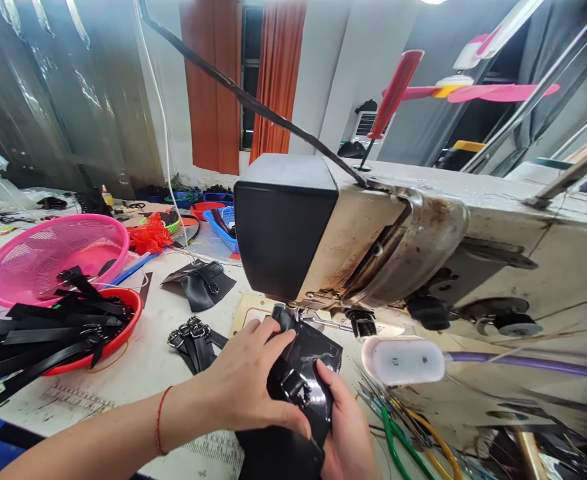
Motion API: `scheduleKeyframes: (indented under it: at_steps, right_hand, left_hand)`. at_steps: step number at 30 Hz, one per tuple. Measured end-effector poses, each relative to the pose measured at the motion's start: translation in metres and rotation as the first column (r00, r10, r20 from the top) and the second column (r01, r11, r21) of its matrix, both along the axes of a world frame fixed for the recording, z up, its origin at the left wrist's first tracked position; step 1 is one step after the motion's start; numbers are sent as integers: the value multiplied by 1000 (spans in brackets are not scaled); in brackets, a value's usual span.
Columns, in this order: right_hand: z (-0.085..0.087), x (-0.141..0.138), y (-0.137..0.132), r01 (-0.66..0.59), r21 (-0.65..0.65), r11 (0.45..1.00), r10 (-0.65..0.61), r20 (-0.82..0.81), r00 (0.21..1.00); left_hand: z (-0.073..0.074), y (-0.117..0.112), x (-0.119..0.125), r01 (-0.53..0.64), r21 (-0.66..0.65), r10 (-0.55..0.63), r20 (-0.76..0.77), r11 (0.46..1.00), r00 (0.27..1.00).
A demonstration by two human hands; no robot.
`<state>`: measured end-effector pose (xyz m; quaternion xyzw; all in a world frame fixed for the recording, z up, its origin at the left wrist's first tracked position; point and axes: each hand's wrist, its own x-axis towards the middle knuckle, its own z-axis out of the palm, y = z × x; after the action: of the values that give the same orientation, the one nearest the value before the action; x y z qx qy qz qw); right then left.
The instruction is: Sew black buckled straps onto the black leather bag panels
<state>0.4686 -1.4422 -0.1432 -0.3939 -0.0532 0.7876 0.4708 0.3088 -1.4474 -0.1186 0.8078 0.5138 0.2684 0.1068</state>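
A glossy black leather piece with a buckled strap (318, 390) lies under the head of a sewing machine (286, 220), its far end at the presser foot. My left hand (246, 380) grips it from the left, fingertips close to the foot and thumb across the lower part. On the right side, my right hand (348, 423) pinches its edge, thumb on top and the other fingers hidden beneath. Left of my left hand lies a bunch of black buckled straps (196, 343). Behind that sits another black leather piece with a buckle (200, 283).
A red basin (136, 317) heaped with black straps stands at left, beside a pink mesh basket (56, 250). Right of my hands are a white lamp (403, 360) and green-handled scissors (396, 443). A red-handled screwdriver (396, 93) stands upright on the machine.
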Motion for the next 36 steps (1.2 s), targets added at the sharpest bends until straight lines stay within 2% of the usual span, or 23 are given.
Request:
scheduleKeyframes:
  at_steps: [3, 5, 7, 11, 15, 17, 19, 21, 23, 26, 29, 33, 36]
  right_hand:
    - [4, 7, 5, -27, 16, 1000, 26, 37, 999]
    - [5, 11, 10, -44, 28, 999, 42, 56, 998]
    - [6, 15, 13, -77, 21, 997, 76, 60, 995]
    - [2, 23, 9, -176, 41, 984, 176, 14, 984]
    - [-4, 29, 0, -334, 61, 941, 339, -116, 934]
    - [-4, 33, -2, -367, 79, 927, 375, -163, 913]
    - [-4, 38, 0, -360, 82, 929, 369, -171, 914]
    - [-2, 42, 2, -342, 72, 937, 350, -174, 921]
    - [2, 44, 3, -346, 69, 936, 353, -185, 917]
    - [7, 43, 2, -358, 42, 933, 359, -206, 910]
    - [11, 42, 1, -352, 46, 935, 355, -150, 923]
    - [11, 46, 5, -376, 102, 921, 382, -44, 923]
    - [10, 49, 13, -355, 103, 929, 356, 14, 935]
  left_hand:
    - [-8, -1, 12, -78, 42, 78, 6, 996, 997]
    - [-13, 0, 15, -86, 42, 85, 27, 995, 996]
    - [-18, -1, 14, -41, 55, 37, 68, 998, 997]
    - [-26, -2, 4, 112, 149, -138, 176, 982, 975]
    - [-24, 0, -11, 186, 145, -225, 332, 972, 916]
    - [-21, -1, -16, 221, 135, -256, 366, 966, 895]
    - [-20, -5, -18, 262, 162, -299, 287, 951, 910]
    - [-20, -11, -16, 304, 234, -338, 123, 924, 933]
    - [-23, -16, -11, 306, 315, -315, -21, 899, 949]
    - [-28, -22, -4, 262, 373, -232, -126, 890, 965]
    - [-32, -23, 1, 251, 383, -205, -158, 889, 966]
    - [-33, -21, 7, 231, 441, -202, -112, 867, 973]
    - [-32, -17, 11, 202, 470, -178, -95, 859, 979]
